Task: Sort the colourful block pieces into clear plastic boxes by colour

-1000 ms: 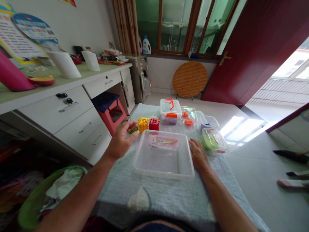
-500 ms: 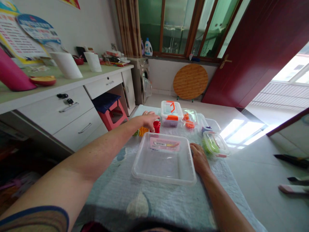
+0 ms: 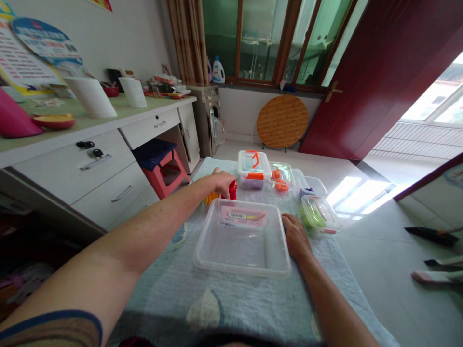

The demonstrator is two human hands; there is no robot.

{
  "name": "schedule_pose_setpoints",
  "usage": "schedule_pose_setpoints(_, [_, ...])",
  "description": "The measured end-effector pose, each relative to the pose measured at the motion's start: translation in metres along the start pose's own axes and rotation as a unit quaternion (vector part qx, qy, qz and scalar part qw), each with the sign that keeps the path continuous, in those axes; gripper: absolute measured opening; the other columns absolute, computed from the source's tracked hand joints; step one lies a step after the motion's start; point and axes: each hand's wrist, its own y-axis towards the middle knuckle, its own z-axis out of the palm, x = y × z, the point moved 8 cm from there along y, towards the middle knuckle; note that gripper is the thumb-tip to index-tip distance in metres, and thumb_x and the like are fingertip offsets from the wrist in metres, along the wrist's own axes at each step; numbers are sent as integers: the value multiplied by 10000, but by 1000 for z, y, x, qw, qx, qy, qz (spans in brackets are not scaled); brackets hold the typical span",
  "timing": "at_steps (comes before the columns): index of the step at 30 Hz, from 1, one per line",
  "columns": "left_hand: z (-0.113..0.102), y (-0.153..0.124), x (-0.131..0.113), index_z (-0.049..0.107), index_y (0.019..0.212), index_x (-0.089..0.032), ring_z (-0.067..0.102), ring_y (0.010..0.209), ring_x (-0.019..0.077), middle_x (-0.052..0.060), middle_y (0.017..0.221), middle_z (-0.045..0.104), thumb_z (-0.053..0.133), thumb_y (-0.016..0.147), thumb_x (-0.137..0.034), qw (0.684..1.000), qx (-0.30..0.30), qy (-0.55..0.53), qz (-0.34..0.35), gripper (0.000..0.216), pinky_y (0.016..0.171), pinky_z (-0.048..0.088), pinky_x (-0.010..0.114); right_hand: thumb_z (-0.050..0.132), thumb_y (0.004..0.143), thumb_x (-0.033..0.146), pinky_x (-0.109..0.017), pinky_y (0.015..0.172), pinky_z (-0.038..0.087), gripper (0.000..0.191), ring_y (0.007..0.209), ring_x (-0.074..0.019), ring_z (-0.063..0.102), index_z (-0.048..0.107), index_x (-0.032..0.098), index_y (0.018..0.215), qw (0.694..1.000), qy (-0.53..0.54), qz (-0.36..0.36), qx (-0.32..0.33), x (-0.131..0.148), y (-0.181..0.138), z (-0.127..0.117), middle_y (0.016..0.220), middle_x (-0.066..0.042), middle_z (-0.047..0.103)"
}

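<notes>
My left hand reaches over the far left corner of a clear plastic box, its fingers closed on a red plastic piece with a notched edge. Yellow pieces lie beside that hand, partly behind the forearm. The open box stands on the cloth-covered table with no contents visible; a pink label shows on its far wall. Against the box's right side rests my right hand, fingers curled at the wall; its fingertips are partly hidden.
Beyond the box stand a lidded container with orange clips, a clear container of orange pieces, one with purple pieces and a lidded one with green contents. A pink stool and white drawers are at left.
My left hand has lowered onto the red piece, and its fingers have closed around it. My right hand stays against the box. The whole view has shifted slightly.
</notes>
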Motion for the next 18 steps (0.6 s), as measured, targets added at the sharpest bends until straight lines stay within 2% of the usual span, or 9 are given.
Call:
schedule_pose_setpoints(6, [-1, -2, -2, 674, 884, -216, 615, 918, 270, 41, 905, 724, 750, 570, -274, 1000, 14, 16, -12, 329, 997, 296, 463, 423, 881, 241, -407, 1036, 418, 319, 1126, -255, 558, 678, 212, 1071, 1000, -6, 2, 0, 2, 0, -1, 1178, -103, 638])
schedule_pose_setpoints(12, [-6, -2, -3, 687, 893, -216, 630, 931, 272, 42, 918, 733, 731, 601, -273, 999, -1, 31, -8, 301, 1039, 283, 511, 425, 886, 232, -398, 1031, 420, 317, 1119, -253, 557, 675, 193, 1076, 1000, -12, 2, 7, 2, 0, -1, 1175, -108, 636])
schedule_pose_setpoints(18, [-22, -5, -2, 699, 893, -220, 640, 950, 259, 41, 912, 743, 742, 616, -332, 998, -19, 55, -6, 302, 982, 359, 431, 433, 880, 220, -406, 1027, 425, 307, 1111, -257, 558, 673, 185, 1069, 1000, -12, -3, 4, 0, 0, 1, 1169, -116, 636])
